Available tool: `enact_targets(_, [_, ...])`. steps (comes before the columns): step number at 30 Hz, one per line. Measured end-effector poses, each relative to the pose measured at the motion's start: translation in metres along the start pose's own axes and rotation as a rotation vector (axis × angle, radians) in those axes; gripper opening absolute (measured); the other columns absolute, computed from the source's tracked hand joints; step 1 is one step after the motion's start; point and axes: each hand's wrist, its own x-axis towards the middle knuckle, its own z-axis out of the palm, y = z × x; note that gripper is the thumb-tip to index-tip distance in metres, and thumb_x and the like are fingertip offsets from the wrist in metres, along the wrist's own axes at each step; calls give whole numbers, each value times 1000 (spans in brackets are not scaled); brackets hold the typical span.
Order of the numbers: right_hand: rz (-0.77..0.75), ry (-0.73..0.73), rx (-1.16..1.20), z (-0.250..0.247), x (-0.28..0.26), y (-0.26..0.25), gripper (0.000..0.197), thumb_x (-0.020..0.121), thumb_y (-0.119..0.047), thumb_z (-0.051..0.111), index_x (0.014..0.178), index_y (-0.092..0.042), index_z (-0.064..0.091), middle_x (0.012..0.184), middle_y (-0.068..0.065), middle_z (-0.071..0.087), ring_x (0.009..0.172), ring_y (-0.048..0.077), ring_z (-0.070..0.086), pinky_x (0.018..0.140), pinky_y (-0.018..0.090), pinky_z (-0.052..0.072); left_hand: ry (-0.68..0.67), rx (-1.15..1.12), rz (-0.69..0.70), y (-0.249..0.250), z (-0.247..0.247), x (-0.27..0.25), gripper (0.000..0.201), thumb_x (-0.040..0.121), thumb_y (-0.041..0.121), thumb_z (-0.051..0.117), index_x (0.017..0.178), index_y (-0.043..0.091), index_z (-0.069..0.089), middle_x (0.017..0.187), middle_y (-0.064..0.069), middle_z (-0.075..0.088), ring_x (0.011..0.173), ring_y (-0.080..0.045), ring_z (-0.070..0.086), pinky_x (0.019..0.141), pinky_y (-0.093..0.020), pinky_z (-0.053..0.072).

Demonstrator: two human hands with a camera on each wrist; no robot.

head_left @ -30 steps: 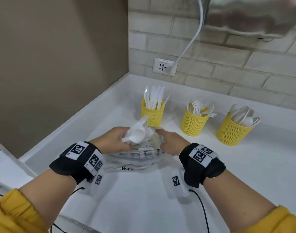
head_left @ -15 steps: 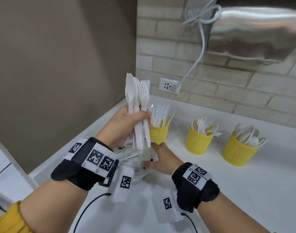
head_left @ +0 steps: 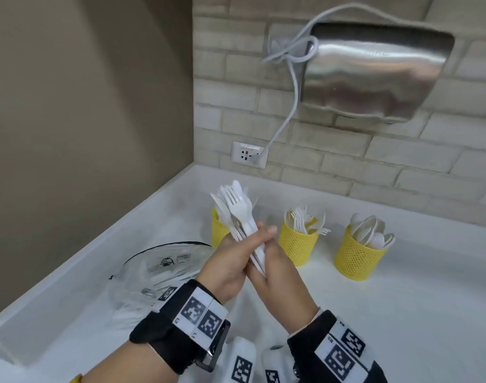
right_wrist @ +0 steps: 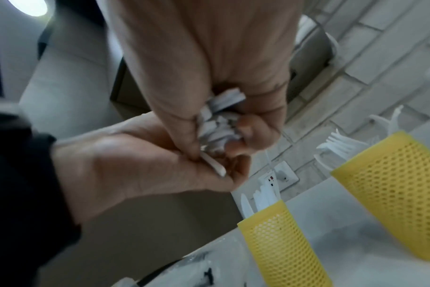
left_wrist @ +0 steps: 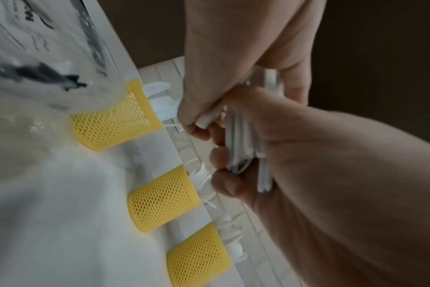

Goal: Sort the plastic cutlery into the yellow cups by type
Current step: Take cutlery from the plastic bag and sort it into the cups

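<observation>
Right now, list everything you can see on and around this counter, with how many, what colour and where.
cups: three, yellow mesh, in a row near the back wall, white cutlery in each
cutlery bundle: one, white, held above the counter
plastic bag: one, clear, on the counter at left
counter: one, white
wall socket: one, white, on the brick wall
hand dryer: one, silver, on the wall, grey cord to the socket
left hand: grips the bundle
right hand: fingers round the handle ends
</observation>
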Motion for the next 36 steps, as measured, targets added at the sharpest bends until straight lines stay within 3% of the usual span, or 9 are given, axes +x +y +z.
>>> enact_targets(3, [-22,-6,-83,-3,-3,2,58,94,-22,48,144,-15,20,133,4,40,125,12,41,103,15,33,-42,-4,-37,-9,1,1,16,80,12,68,95,8,64,84,-6,66,73,-13,67,71,-26,53])
enact_targets(7, [-35,-189,26,-27,-5,8,56,87,-30,60,133,-39,29,111,-12,36,101,-22,34,87,-3,30,-137,-90,-88,-2,-9,4,40,73,17,68,108,-3,63,89,-8,66,80,-16,68,62,-28,56])
enact_targets(9, [-41,-18,44,-40,1,9,27,81,-41,60,106,-44,53,97,-13,42,92,-15,44,75,1,34,-153,-63,-70,1,-16,6,31,76,12,67,105,2,60,82,-3,70,81,-15,68,64,-28,56])
enact_targets(12, [-95,254,106,-51,13,2,3,78,-33,59,78,-34,61,81,-11,54,77,-2,53,66,4,39,-157,99,-27,0,-19,6,15,76,15,67,89,13,60,77,-4,69,83,-18,69,75,-31,51])
enact_targets(15, [-44,176,159,-45,24,-6,10,78,-22,67,86,-25,61,73,-12,56,69,-1,54,63,9,44,-231,243,27,-6,-11,2,26,76,19,64,101,20,68,101,-9,70,93,-21,63,85,-37,49])
enact_targets(22, [56,117,100,-38,28,-1,12,76,-3,63,86,-9,62,64,-5,60,58,4,56,54,11,45,-340,352,106,-10,-11,1,25,86,2,55,92,26,59,65,19,66,61,4,58,61,-16,47])
enact_targets(27, [180,143,283,-37,29,3,5,81,-12,51,85,-13,49,74,22,62,65,33,62,63,44,52,-256,197,42,-18,-14,5,16,79,25,58,88,12,64,66,-1,60,59,-14,57,61,-26,50])
enact_targets(31, [272,161,603,-46,28,1,9,96,-6,35,96,-9,44,54,9,49,42,15,49,47,27,45,-283,39,-45,-19,-16,6,11,82,22,55,78,12,58,58,0,50,50,-16,53,56,-32,50])
enact_targets(36, [315,154,636,-54,32,5,7,90,-14,56,94,-20,57,46,-12,33,38,5,30,39,18,28,-414,-40,-131,-20,-20,5,29,67,20,60,92,6,61,57,-6,53,42,-18,48,50,-29,48])
